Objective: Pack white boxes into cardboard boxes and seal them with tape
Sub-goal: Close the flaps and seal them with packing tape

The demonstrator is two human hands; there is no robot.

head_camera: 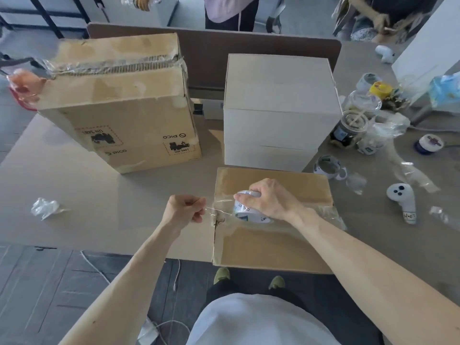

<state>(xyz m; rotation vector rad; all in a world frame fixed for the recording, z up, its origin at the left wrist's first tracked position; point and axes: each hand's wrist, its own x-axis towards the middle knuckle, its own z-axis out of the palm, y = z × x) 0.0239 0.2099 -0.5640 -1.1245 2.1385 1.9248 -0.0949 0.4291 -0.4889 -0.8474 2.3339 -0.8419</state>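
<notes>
A closed cardboard box [271,247] sits at the table's near edge, its flaps meeting at a seam across the middle. My right hand [267,199] grips a roll of clear tape [245,211] resting on the box top near the seam. My left hand [185,207] pinches the free end of the tape, stretched out to the left past the box's left edge. Behind this box stands a stack of white boxes [281,113]. A larger, worn cardboard box [119,108] stands at the back left.
Cups, jars and tape rolls [358,120] crowd the table's right side, with a white controller [402,201] and plastic scraps. A crumpled plastic wad [46,207] lies at the left. Other people stand beyond a brown divider [211,56]. Cables trail on the floor below.
</notes>
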